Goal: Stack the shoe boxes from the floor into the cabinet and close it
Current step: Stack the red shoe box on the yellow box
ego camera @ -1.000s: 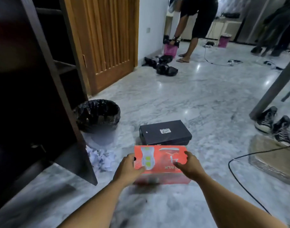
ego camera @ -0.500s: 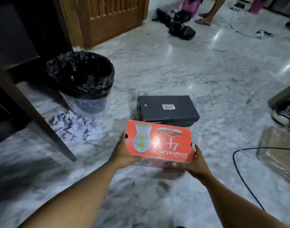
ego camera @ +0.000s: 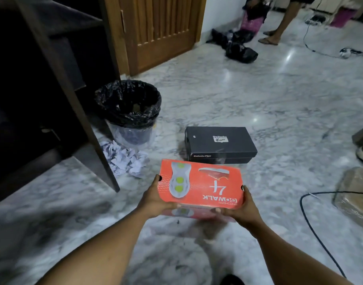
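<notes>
both hands (ego camera: 156, 199) grip orange shoe box (ego camera: 201, 184), seemingly lifted

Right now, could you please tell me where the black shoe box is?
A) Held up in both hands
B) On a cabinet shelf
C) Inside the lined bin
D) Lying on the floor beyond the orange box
D: the black shoe box lies on the marble floor, while the left hand and right hand hold the orange shoe box.
</notes>
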